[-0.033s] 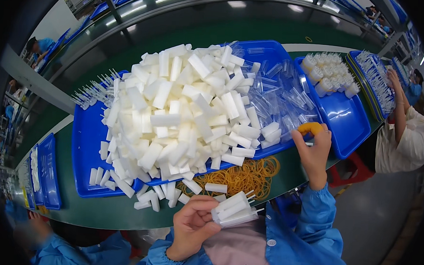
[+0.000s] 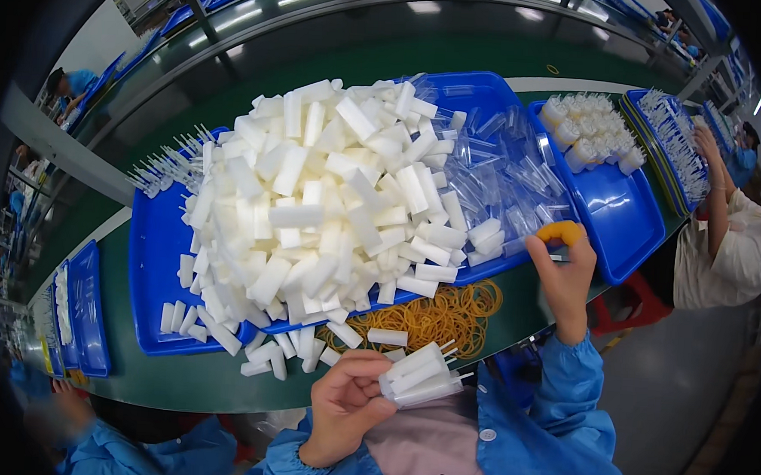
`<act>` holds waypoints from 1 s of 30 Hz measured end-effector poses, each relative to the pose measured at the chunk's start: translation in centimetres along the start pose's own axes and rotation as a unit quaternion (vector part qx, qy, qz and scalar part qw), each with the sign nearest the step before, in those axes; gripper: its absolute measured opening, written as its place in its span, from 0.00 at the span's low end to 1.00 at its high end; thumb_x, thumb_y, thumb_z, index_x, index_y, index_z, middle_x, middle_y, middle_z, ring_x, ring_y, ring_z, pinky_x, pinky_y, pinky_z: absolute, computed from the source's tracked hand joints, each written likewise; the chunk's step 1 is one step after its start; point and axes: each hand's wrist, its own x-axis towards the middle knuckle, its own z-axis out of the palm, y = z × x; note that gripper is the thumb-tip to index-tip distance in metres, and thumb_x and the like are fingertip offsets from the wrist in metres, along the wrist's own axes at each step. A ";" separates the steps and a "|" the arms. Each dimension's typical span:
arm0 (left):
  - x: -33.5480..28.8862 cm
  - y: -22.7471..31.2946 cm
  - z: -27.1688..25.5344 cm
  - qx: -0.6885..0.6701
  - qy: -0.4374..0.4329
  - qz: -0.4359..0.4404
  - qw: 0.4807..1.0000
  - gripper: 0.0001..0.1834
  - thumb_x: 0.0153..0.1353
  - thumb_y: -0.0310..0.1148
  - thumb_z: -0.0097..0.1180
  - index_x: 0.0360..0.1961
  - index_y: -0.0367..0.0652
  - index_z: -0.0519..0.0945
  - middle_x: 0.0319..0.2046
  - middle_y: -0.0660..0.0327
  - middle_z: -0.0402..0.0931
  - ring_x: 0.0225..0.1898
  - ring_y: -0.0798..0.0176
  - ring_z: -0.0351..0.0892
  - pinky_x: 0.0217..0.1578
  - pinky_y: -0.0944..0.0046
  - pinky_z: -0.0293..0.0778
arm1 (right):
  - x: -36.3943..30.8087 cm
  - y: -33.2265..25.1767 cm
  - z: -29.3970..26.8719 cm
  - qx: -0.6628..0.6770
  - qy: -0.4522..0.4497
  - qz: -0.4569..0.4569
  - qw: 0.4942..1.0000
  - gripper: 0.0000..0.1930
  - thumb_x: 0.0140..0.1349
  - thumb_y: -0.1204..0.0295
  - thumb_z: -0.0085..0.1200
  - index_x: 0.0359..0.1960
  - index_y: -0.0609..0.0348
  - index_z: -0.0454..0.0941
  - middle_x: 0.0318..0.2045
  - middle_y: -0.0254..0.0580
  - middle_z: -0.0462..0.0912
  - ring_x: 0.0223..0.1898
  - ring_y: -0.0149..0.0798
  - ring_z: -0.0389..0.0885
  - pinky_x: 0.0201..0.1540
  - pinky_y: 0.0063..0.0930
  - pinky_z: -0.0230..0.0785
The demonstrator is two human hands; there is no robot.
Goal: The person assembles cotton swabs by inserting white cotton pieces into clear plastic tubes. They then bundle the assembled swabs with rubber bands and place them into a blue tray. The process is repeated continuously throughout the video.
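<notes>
Above the smooth green bench [image 2: 175, 383], the left hand [image 2: 346, 403] clamps its fingers round a white-and-clear plastic bundle [image 2: 422, 379], likely to steady it; whether the right hand [image 2: 566, 277] pinches anything, I cannot tell.

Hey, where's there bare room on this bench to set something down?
The right-hand blue tray has a bare near half, below the white cluster. Green tabletop also shows between the left blue tray and the bench's near edge. It's crowded around the white blocks, clear plastic pieces and rubber bands.
</notes>
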 end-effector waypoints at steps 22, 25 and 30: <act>-0.1 0.1 0.6 0.082 -0.014 0.025 0.996 0.23 0.50 0.19 0.64 0.48 0.29 0.73 0.51 0.49 0.64 0.51 0.57 0.72 0.53 0.58 0.73 | -6.4 -7.6 -1.6 0.550 -0.159 0.088 0.815 0.37 0.48 0.86 0.50 0.63 0.69 0.51 0.43 0.57 0.76 0.43 0.47 0.79 0.51 0.40 0.70; -0.2 0.3 0.7 0.106 -0.013 0.038 0.994 0.23 0.49 0.19 0.64 0.48 0.29 0.73 0.51 0.49 0.65 0.51 0.57 0.73 0.53 0.58 0.73 | -6.6 -7.2 -2.0 0.533 -0.152 0.038 0.832 0.37 0.48 0.86 0.50 0.63 0.69 0.51 0.44 0.58 0.76 0.43 0.47 0.80 0.52 0.40 0.70; -0.2 0.4 0.7 0.106 -0.005 0.051 0.993 0.23 0.48 0.20 0.65 0.47 0.29 0.74 0.50 0.49 0.66 0.51 0.57 0.73 0.52 0.59 0.73 | -6.3 -7.2 -2.5 0.510 -0.112 0.057 0.851 0.36 0.48 0.87 0.50 0.62 0.69 0.52 0.44 0.58 0.76 0.43 0.47 0.80 0.52 0.40 0.70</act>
